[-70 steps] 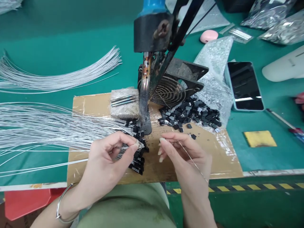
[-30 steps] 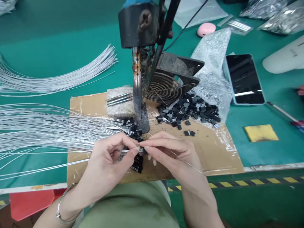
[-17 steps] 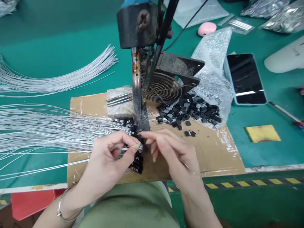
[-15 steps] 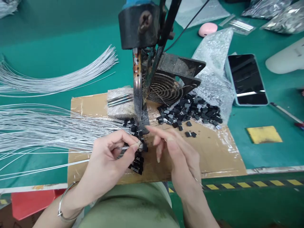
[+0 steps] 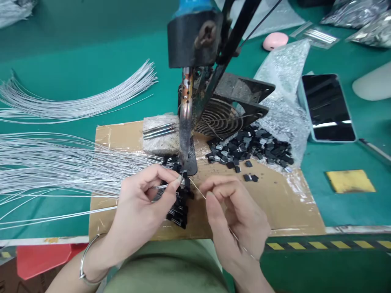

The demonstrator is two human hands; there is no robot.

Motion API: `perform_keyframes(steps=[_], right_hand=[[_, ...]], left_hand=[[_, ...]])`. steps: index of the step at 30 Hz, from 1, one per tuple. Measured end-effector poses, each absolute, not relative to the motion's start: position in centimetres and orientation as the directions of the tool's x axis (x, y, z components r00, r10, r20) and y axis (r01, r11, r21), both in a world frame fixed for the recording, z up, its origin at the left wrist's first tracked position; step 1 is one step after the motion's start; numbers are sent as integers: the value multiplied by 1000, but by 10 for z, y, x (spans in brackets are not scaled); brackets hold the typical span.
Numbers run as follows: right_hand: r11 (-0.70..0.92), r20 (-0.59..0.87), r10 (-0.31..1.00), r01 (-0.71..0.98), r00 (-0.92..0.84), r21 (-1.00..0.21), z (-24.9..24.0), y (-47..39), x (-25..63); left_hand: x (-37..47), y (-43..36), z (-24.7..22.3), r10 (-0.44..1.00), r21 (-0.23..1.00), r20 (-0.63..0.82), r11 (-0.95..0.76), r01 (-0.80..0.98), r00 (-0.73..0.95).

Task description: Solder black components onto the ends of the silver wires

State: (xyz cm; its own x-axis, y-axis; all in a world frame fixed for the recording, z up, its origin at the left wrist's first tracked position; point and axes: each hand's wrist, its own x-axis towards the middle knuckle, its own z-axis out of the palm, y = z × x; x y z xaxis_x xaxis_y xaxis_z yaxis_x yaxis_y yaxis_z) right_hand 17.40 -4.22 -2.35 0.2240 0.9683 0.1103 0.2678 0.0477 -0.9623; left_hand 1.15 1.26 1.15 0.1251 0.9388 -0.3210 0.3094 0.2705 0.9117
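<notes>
My left hand is closed in a pinch on a thin white wire, its fingertips beside a small black connector just below the soldering iron tip. Between the thumb and fingers of my right hand is a thin strand of solder wire, its free end pointing at the connector. The strand trails back across that palm. Beneath my left fingers, several black connectors lie in a row at the ends of white wires. My fingertips partly hide the joint.
A fan stands behind the clamped iron. Loose black pieces are heaped on bubble wrap. The cardboard also bears a block with metal rods. A phone, yellow sponge and another wire bundle lie around.
My right hand has gone from extended fingers to a pinch, and the solder wire now shows between its fingertips. My left hand keeps its pinch. The view has shifted slightly.
</notes>
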Motion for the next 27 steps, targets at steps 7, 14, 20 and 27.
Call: perform_keyframes(steps=[7, 14, 20, 27], right_hand=[[-17, 35, 956, 171, 293, -985, -15, -43, 162], [-44, -15, 956, 92, 292, -995, -13, -38, 162], [-27, -16, 954, 32, 300, -999, -16, -35, 162], [-22, -19, 945, 4, 326, -1000, -16, -29, 161]], left_hand=[[16, 17, 14, 946, 920, -297, 249, 302, 127], [19, 19, 14, 961, 933, -255, 215, 288, 107], [21, 24, 16, 961, 938, -260, 229, 261, 92], [22, 30, 21, 961, 929, -263, 229, 289, 83]])
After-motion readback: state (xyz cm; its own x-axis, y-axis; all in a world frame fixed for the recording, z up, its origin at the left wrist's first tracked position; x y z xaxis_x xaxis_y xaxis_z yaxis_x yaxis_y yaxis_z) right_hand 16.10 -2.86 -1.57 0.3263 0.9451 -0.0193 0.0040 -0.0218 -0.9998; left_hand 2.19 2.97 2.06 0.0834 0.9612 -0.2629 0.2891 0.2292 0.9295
